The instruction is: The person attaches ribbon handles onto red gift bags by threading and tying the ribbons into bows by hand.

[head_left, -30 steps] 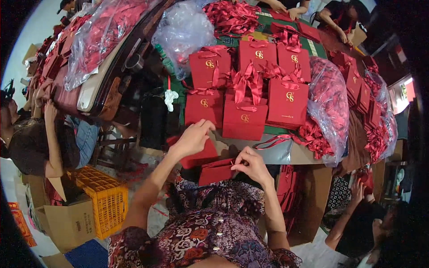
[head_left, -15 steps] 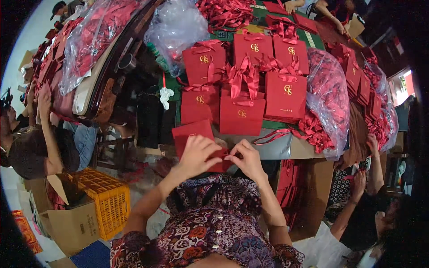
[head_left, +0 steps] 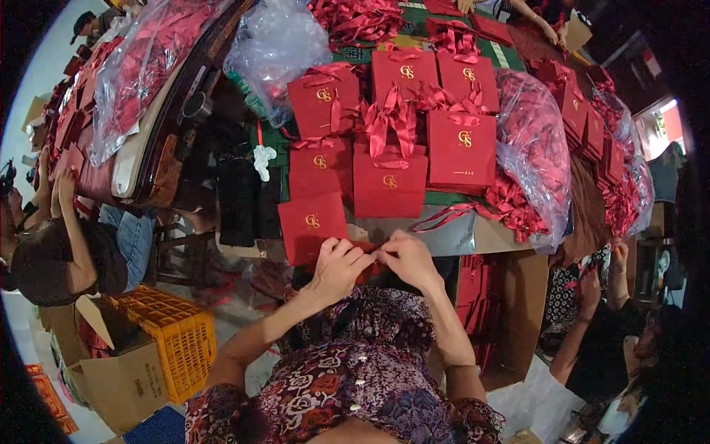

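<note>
My left hand [head_left: 339,270] and my right hand [head_left: 410,260] meet at the table's near edge with fingertips pinched close together. A red paper bag [head_left: 312,223] with a gold emblem leans just beyond my left hand. Red material [head_left: 364,247] shows between the hands; it seems part of a bag, and my left fingers are closed on it. Whatever my right fingertips pinch is too small to make out. Ahead stand stacks of red gift bags [head_left: 390,185] with shiny ribbon handles, another stack [head_left: 461,152] to their right.
A clear plastic sack of red ribbons [head_left: 534,148] bulges at the right. Clear plastic wrap [head_left: 277,55] lies behind the bags. Below the table's right side stands a cardboard box [head_left: 518,318] with red bags. A yellow crate [head_left: 181,344] is at lower left. Co-workers sit both sides.
My left fingers have curled in more tightly, and both hands stay together. The nearest bag now shows more of its emblem. The whole view has shifted slightly.
</note>
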`<state>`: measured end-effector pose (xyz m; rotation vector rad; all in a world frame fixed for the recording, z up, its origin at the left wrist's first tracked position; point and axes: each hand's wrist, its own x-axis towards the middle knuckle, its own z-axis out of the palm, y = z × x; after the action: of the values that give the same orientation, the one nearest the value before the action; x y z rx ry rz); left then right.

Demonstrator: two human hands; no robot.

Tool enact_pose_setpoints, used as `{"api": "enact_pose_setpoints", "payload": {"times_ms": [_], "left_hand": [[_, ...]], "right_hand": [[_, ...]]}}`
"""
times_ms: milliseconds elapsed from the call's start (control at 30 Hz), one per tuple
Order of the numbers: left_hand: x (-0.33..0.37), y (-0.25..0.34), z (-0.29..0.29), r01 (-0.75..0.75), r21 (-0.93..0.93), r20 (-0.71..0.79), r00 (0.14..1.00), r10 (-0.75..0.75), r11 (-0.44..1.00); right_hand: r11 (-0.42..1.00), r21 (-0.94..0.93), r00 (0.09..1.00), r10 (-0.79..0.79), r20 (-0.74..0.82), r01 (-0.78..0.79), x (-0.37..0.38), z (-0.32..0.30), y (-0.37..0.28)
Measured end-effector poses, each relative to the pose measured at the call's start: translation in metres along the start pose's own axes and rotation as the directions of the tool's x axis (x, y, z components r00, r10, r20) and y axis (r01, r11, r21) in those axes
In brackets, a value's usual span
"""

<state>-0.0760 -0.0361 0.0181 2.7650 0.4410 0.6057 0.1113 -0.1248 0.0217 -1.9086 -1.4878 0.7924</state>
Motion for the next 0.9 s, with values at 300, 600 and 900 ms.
{"api": "enact_pose_setpoints", "payload": {"times_ms": [300,600,900], "left_hand": [[0.004,0.01,-0.007,0.151,-0.241,0.048,0.988,-0.144,0.959],[0.008,-0.014,-0.031,0.425,-0.27,0.089,0.905,-0.417,0.864],[0.014,-0.045,-0.033,0.506,-0.268,0.064,0.858,-0.509,0.82]], "right_hand": [[0.889,0.458,0.969,0.132,-0.208,-0.023,0.015,0.02,0.028],[0.896,0.438,0.995,-0.032,-0.094,0.07,-0.012,-0.007,0.029],[0.872,0.466,0.974,0.052,0.22,-0.152,-0.048,-0.039,0.03]]}}
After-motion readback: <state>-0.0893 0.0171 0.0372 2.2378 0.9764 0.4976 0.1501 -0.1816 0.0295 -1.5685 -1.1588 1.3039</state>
